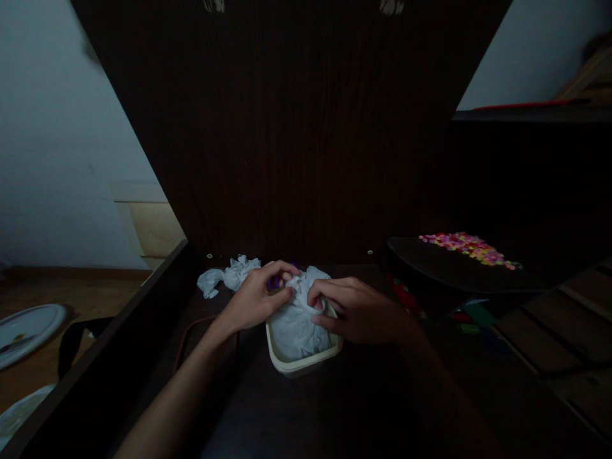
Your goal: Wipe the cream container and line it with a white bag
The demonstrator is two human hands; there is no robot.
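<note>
A cream square container sits on the dark tabletop in front of me, lined with crumpled white tissue. My left hand pinches the tissue's upper left edge, fingers closed on it. My right hand grips the tissue's right side over the container's rim, fingers curled. Something purple shows just behind my left fingers; I cannot make out what it is.
A second crumpled white tissue lies behind the container at the left. A dark tray with a pile of small colourful pieces stands at the right. A dark wooden panel rises behind. White plates lie on the floor at left.
</note>
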